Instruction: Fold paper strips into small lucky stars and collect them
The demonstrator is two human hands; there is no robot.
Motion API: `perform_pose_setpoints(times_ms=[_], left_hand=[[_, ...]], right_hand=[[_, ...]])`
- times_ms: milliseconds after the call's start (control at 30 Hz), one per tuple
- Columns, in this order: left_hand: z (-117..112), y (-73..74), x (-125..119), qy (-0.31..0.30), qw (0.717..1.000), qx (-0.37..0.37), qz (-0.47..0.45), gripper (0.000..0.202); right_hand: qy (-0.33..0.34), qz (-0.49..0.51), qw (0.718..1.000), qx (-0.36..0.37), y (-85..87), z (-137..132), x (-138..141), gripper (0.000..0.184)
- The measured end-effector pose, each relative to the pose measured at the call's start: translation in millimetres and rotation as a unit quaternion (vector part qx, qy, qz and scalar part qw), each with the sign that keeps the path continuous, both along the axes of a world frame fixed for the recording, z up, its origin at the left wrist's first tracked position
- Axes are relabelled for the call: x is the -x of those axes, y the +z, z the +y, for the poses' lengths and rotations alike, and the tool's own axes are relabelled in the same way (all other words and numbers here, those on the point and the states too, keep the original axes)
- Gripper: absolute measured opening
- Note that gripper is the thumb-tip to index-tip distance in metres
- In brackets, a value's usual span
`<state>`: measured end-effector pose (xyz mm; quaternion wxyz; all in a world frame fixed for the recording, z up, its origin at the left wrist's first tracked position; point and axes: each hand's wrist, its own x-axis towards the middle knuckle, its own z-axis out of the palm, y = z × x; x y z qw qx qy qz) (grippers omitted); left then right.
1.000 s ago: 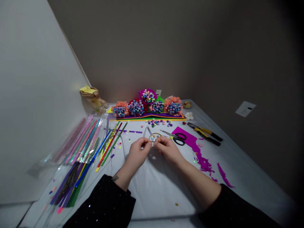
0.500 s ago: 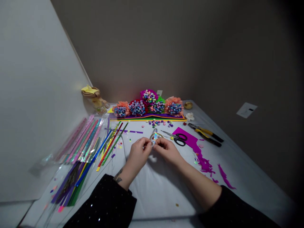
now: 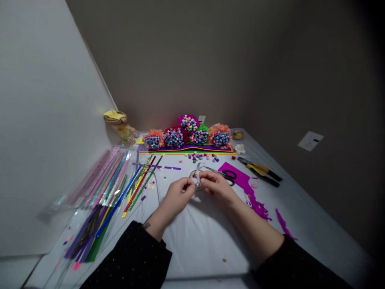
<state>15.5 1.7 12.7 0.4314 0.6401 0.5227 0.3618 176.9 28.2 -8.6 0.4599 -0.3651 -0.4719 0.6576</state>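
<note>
Both hands meet just left of the scissors [image 3: 226,175], low over the desk [image 3: 198,237]. The left hand [image 3: 177,197] and the right hand [image 3: 219,188] each pinch the same shiny strip [image 3: 198,169], fingers [image 3: 205,180] clenched on it from either side, and its free end sticks up between them. Right beneath sits a small ring [image 3: 192,175], partly hidden by the fingertips. Right of the scissors lies a sheet of magenta paper [image 3: 241,178], then the pliers [image 3: 260,171] further right. Beyond the scissors, against the wall, stands a row of paper flowers [image 3: 186,136]. Far left of the scissors, loose coloured strips [image 3: 138,182] fan out across the desk.
</note>
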Motion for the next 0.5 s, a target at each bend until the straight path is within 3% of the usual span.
perform_pose_setpoints(times_ms=[167,367,500], left_hand=[[2.5,-1.7,3.1,-0.006,0.999,0.023,-0.026,0.014],[1.8,4.8,2.9,-0.019,0.998,0.04,-0.04,0.013],[0.7,5.9,1.9,-0.012,1.0,0.009,-0.01,0.014]], right_hand=[[0.06,0.011,0.998,0.005,4.4,-1.5,3.1,0.032],[0.069,-0.005,0.998,-0.012,3.8,-3.2,2.9,0.024],[0.043,-0.049,0.998,-0.023,4.2,-4.9,4.7,0.019]])
